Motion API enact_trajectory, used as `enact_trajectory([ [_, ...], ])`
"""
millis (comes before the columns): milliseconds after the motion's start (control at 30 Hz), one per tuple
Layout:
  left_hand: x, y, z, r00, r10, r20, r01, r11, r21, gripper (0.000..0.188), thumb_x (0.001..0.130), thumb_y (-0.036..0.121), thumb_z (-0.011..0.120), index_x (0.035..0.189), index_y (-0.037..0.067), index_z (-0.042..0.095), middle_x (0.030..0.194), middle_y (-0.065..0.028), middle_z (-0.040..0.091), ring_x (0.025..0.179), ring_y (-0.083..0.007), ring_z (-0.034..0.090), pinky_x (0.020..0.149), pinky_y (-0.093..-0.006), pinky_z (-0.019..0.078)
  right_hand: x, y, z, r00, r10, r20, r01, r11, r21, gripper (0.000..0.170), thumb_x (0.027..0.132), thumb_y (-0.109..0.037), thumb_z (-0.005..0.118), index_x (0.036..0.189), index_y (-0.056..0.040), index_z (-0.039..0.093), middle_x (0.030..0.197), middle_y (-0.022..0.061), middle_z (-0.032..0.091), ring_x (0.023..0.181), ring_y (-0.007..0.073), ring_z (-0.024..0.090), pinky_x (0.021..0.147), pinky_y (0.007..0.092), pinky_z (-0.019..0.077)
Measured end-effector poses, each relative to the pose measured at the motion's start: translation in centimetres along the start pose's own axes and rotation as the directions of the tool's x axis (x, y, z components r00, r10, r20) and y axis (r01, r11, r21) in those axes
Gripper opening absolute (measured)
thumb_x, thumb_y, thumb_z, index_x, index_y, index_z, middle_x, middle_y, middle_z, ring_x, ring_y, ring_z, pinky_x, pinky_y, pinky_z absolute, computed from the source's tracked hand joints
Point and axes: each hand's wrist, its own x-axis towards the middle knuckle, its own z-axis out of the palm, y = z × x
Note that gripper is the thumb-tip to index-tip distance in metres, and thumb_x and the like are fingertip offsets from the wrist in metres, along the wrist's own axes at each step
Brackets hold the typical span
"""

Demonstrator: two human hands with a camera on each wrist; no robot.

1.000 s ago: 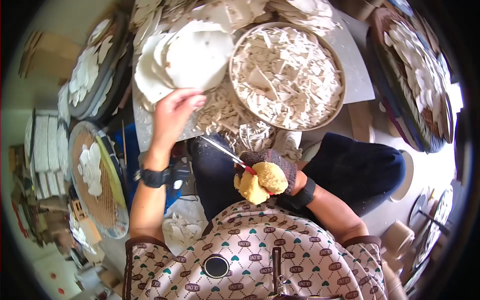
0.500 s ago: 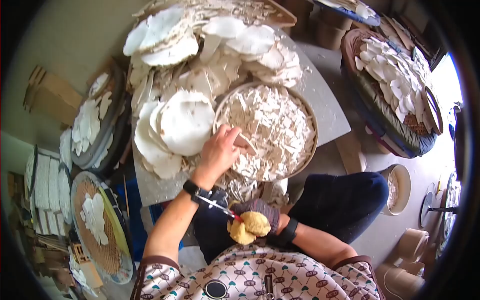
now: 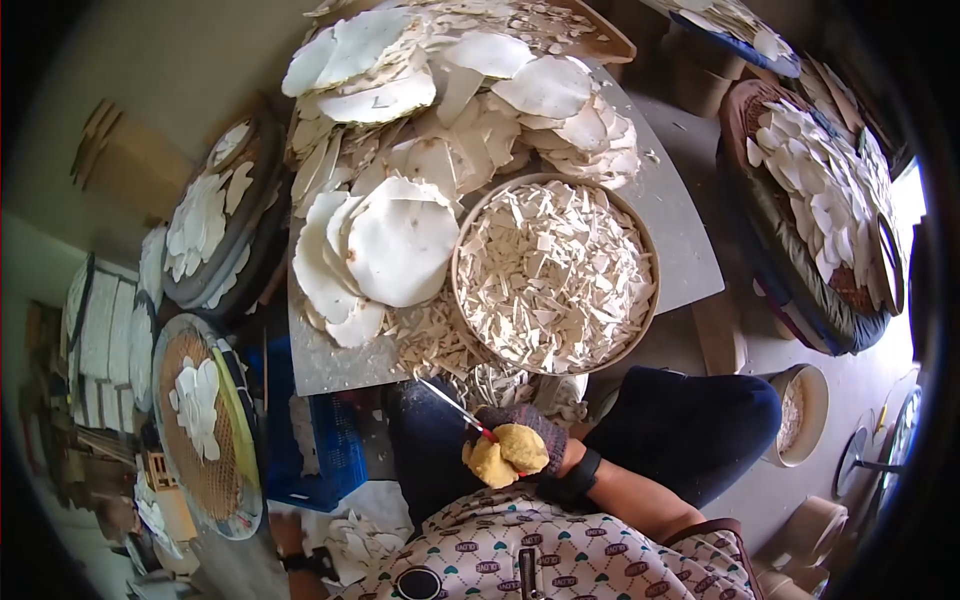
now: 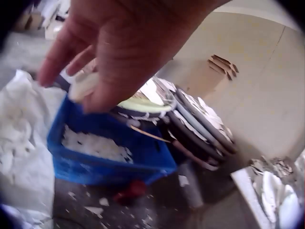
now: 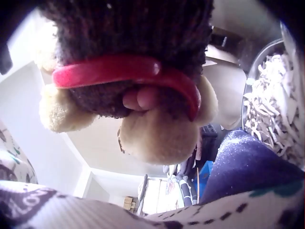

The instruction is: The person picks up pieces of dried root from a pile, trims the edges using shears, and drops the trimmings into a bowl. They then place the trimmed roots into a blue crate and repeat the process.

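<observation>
In the head view my gloved right hand (image 3: 530, 425) grips scissors (image 3: 458, 407) above the lap, blades pointing up and left. Yellow foam padding (image 3: 507, 455) surrounds the handles. The right wrist view shows the dark knitted glove (image 5: 128, 33) round the red handles (image 5: 107, 71), with bare fingertips below. My left hand (image 3: 289, 535) is low at the left, dim and blurred. In the left wrist view, that hand (image 4: 121, 52) pinches a pale piece (image 4: 83, 86) between thumb and fingers, over a blue crate (image 4: 100, 167) holding white fragments.
A round tray's rim (image 3: 655, 290) encloses pale strips on the grey table (image 3: 330, 365). Left of it lie white discs (image 3: 400, 245), with more piled behind. A white sheet with discs (image 4: 21, 129) lies beside the crate. A pale bucket (image 3: 815, 415) stands at the right.
My left hand has moved from the table, where it held a piece at the tray, down and left beyond the table edge. The right hand still grips the scissors over the lap.
</observation>
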Motion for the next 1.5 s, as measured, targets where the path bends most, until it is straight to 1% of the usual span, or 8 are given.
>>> enact_trajectory([
  [100, -5.6, 0.7, -2.2, 0.844, -0.49, 0.22, 0.458, 0.442, -0.771, 0.086, 0.05, 0.022, 0.081, 0.119, -0.008, 0.039, 0.112, -0.025, 0.055, 0.105, -0.0348, 0.055, 0.088, -0.0376, 0.0453, 0.2, 0.1, 0.2, 0.999, 0.03, 0.029, -0.032, 0.997, 0.064, 0.023, 0.074, -0.014, 0.064, 0.095, -0.0062, 0.057, 0.081, 0.0081, 0.063, 0.076, 0.0203, 0.062, 0.07, 0.0305, 0.048],
  [200, -0.5, 0.0, -1.3, 0.863, -0.406, 0.299, 0.38, 0.134, -0.915, 0.069, 0.056, 0.018, 0.077, 0.114, -0.006, 0.048, 0.104, -0.0219, 0.059, 0.097, -0.0298, 0.058, 0.084, -0.0366, 0.0464, -0.3, 1.3, 0.4, 0.996, 0.036, 0.087, -0.049, 0.987, 0.155, 0.023, 0.073, -0.014, 0.065, 0.093, -0.0058, 0.058, 0.084, 0.0078, 0.063, 0.079, 0.0191, 0.062, 0.073, 0.0301, 0.0477],
  [233, 3.1, 0.0, -2.0, 0.924, -0.361, -0.129, 0.045, 0.436, -0.899, 0.055, 0.061, 0.014, 0.074, 0.109, -0.004, 0.054, 0.1, -0.0188, 0.061, 0.093, -0.0258, 0.059, 0.082, -0.035, 0.046, -0.3, 1.3, 0.4, 0.995, 0.032, 0.096, -0.043, 0.992, 0.119, 0.022, 0.073, -0.014, 0.066, 0.092, -0.0055, 0.058, 0.085, 0.0078, 0.063, 0.08, 0.0187, 0.062, 0.074, 0.0299, 0.0475],
  [333, 8.8, 5.9, -20.7, 0.77, -0.348, -0.535, -0.415, 0.364, -0.834, 0.04, 0.071, 0.006, 0.066, 0.11, 0.003, 0.057, 0.099, -0.013, 0.062, 0.087, -0.0241, 0.06, 0.078, -0.0314, 0.0462, -0.2, 0.0, -0.3, 0.996, 0.036, 0.076, -0.037, 0.999, 0.012, 0.023, 0.073, -0.014, 0.066, 0.092, -0.0048, 0.059, 0.086, 0.008, 0.063, 0.081, 0.0182, 0.061, 0.074, 0.0296, 0.0473],
  [667, 15.4, 18.3, -56.0, 0.352, 0.036, -0.935, -0.861, 0.404, -0.309, 0.03, 0.076, 0.014, 0.065, 0.104, 0.004, 0.06, 0.104, -0.0127, 0.062, 0.096, -0.0237, 0.06, 0.079, -0.0319, 0.0484, -0.2, 2.0, -1.0, 0.997, -0.065, -0.049, 0.063, 0.997, -0.052, 0.045, 0.063, -0.032, 0.069, 0.097, -0.0071, 0.055, 0.08, 0.0152, 0.06, 0.076, 0.0364, 0.059, 0.067, 0.0393, 0.0475],
  [933, 20.2, 21.2, -64.0, 0.774, 0.122, -0.621, -0.496, -0.492, -0.715, 0.056, 0.079, 0.034, 0.068, 0.116, -0.004, 0.048, 0.108, -0.0176, 0.057, 0.094, -0.0227, 0.06, 0.08, -0.0295, 0.0487, 0.6, 1.0, -2.1, 1.0, 0.027, -0.015, -0.027, 0.999, 0.039, 0.04, 0.067, -0.021, 0.072, 0.1, -0.0042, 0.058, 0.091, 0.0118, 0.062, 0.086, 0.0249, 0.061, 0.078, 0.0327, 0.0476],
  [1067, 22.4, 19.7, -65.7, 0.77, 0.092, -0.631, -0.372, -0.739, -0.562, 0.05, 0.086, 0.035, 0.056, 0.11, -0.008, 0.047, 0.096, -0.018, 0.062, 0.085, -0.025, 0.063, 0.074, -0.0314, 0.0515, 0.7, 2.5, -1.8, 0.997, 0.076, 0.0, -0.076, 0.997, -0.008, 0.039, 0.067, -0.019, 0.072, 0.1, -0.0041, 0.058, 0.094, 0.0114, 0.062, 0.088, 0.0237, 0.061, 0.08, 0.0322, 0.0475],
  [1500, 16.3, 17.4, -53.4, 0.762, -0.137, -0.633, -0.586, -0.562, -0.584, 0.021, 0.091, 0.015, 0.051, 0.097, -0.005, 0.049, 0.091, -0.0159, 0.061, 0.084, -0.0276, 0.064, 0.074, -0.0343, 0.0527, 0.4, 1.7, -1.3, 1.0, 0.012, -0.012, -0.012, 1.0, 0.01, 0.06, 0.06, -0.029, 0.079, 0.109, -0.0035, 0.055, 0.1, 0.0116, 0.061, 0.09, 0.0238, 0.06, 0.083, 0.0327, 0.0463],
])
